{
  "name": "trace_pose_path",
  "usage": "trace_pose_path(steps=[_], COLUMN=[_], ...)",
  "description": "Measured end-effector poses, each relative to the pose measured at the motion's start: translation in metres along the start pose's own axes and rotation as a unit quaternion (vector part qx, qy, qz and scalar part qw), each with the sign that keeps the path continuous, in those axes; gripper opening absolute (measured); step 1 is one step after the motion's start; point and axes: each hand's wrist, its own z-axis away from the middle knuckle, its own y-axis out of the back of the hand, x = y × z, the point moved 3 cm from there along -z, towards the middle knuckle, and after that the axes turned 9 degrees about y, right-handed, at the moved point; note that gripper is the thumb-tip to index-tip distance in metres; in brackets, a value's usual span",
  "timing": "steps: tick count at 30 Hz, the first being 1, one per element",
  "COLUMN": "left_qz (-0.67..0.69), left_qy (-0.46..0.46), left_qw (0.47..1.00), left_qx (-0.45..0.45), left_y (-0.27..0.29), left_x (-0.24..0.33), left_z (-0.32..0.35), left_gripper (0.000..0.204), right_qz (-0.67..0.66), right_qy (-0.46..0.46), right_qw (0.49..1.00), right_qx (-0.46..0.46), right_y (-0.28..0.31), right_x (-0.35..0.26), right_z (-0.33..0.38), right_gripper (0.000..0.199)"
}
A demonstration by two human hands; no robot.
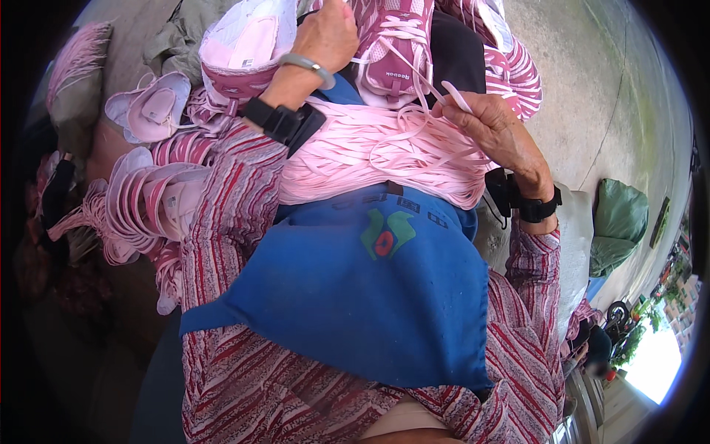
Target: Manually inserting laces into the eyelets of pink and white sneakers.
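Observation:
In front of me is a pink and maroon shoe upper [392, 70], with a pale pink shoelace [403, 55] threaded partway through its eyelets. My right hand [492, 129] is closed in a pinch on this lace, drawing a length of it out to the right of the upper. My left hand [329, 41] is curled closed to the left of the upper, near the top edge. Its fingertips are turned away, so what they hold is hidden. Across my lap, under both hands, lies a thick bundle of loose pink laces [370, 148].
Left of my arm are stacked shoe uppers [151, 196], a single upper [159, 107] and a larger one [248, 55] beside my left wrist. More striped uppers [510, 74] lie at the upper right. A green bag [617, 222] stands on the concrete floor [584, 89].

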Motion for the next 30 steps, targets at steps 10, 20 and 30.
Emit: trace_pose_path(steps=[10, 20, 30], left_qz=[0.582, 0.770, 0.716], left_qy=[0.297, 0.351, 0.375], left_qw=[0.690, 0.478, 0.556], left_qx=[-0.311, -0.235, -0.193], left_y=[-0.019, -0.052, -0.046], left_x=[0.031, 0.043, 0.033], left_z=[0.102, 0.092, 0.092], left_gripper=[0.033, 0.018, 0.018], right_qz=[0.257, 0.313, 0.368], right_qy=[0.130, 0.128, 0.110], right_qw=[0.930, 0.936, 0.922], right_qx=[0.227, 0.101, -0.037], right_y=[0.007, 0.014, 0.022], right_x=[0.024, 0.036, 0.014], right_z=[-0.054, -0.088, -0.117], right_gripper=[0.018, 0.022, 0.012])
